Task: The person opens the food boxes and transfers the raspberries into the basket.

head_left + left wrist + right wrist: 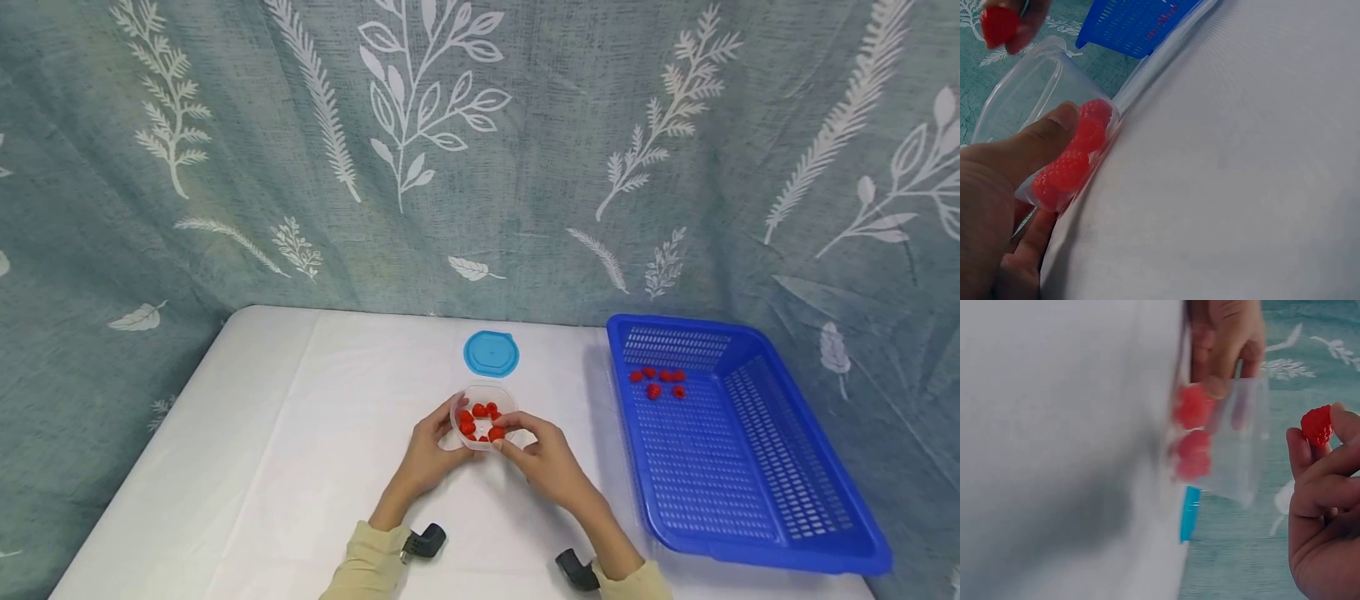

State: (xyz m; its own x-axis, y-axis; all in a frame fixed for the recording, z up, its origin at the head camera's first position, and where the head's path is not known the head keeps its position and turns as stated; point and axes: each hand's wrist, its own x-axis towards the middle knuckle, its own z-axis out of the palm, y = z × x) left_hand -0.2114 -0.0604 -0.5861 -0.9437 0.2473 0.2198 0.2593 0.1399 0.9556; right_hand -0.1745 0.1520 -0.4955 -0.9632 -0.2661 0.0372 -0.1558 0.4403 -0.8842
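Observation:
A clear plastic container (486, 392) with several raspberries (467, 422) inside stands on the white table. My left hand (432, 450) grips its left side, the thumb pressed along the wall in the left wrist view. Between thumb and fingertips my right hand (546, 462) pinches one raspberry (1317, 425). The right wrist view shows this raspberry above the container's rim, apart from those inside. Behind the container lies a round blue lid (491, 354), flat on the table.
A blue plastic basket (750, 433) stands on the right side of the table. Several raspberries (654, 391) lie near its far left corner. A green leaf-patterned cloth (525, 167) hangs behind the white table (337, 392).

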